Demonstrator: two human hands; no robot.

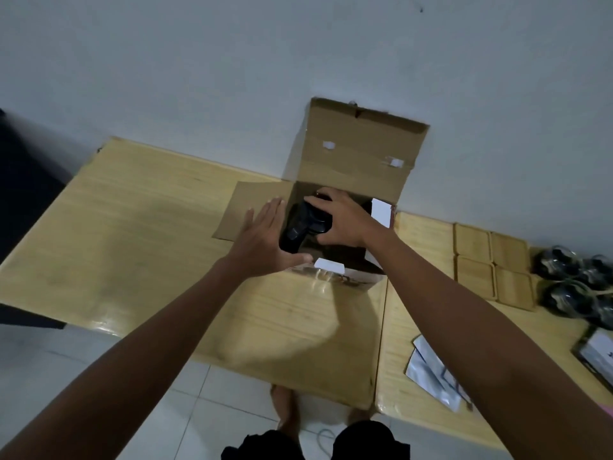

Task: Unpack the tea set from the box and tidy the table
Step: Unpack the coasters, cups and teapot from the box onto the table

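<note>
Two bare forearms reach forward from the bottom edge, over white floor tiles [205, 396] and over the near edge of the light yellow wooden table [139, 227]; the person's bare feet show on the floor below the table edge. On the right part of the table, close to the viewer, some white paper sheets [434, 370] lie flat; a little farther right, at the picture border, lies a dark flat box with a white label [597, 353], only partly visible.

Farther in, the left hand [265, 240] is flat, with fingers stretched and spread, held beside the left wall of the open brown cardboard box [358, 167]; whether the palm touches the dark object, I cannot tell. The right hand [338, 220] is inside the box opening, fingers curled over the top of a black glossy teapot-like piece [300, 230]; this piece stands tilted at the left side of the box, partly risen above the rim. White inner flaps [381, 212] show at the right and near edges of the box.

To the right of the box, four square light wooden coasters [491, 263] lie together in a two-by-two group; beside them, several dark cups wrapped in clear plastic [577, 280] rest near the right border. The back flap of the box stands upright against the pale grey wall [199, 61].
</note>
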